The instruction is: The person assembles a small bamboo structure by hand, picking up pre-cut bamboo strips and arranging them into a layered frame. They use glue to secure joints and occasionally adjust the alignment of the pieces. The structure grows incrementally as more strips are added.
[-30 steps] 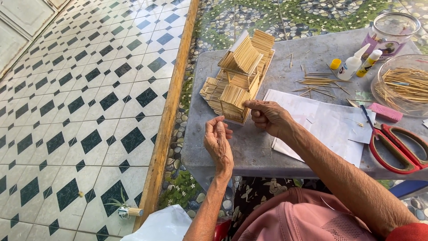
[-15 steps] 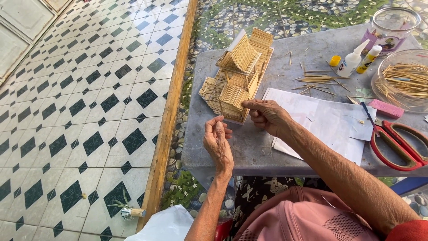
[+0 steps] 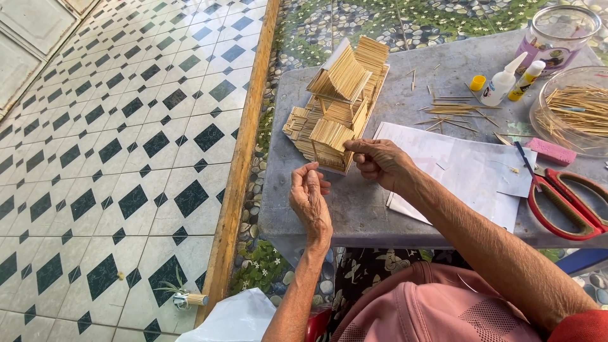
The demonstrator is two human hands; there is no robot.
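- Bright, soft daylight all over.
- Shadows are faint; a small one lies under the stick house [image 3: 339, 104].
- The jar [image 3: 557, 31] shines a little.
- Sharp picture, lines bend near the edges.

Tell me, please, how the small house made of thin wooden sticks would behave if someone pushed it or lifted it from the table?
The stick house is probably light for its size, since it looks built only from thin sticks. It likely slides on its flat base rather than tips. It seems fragile: the roof panels are thin stick layers, so squeezing could break them. The right hand touches its front edge.
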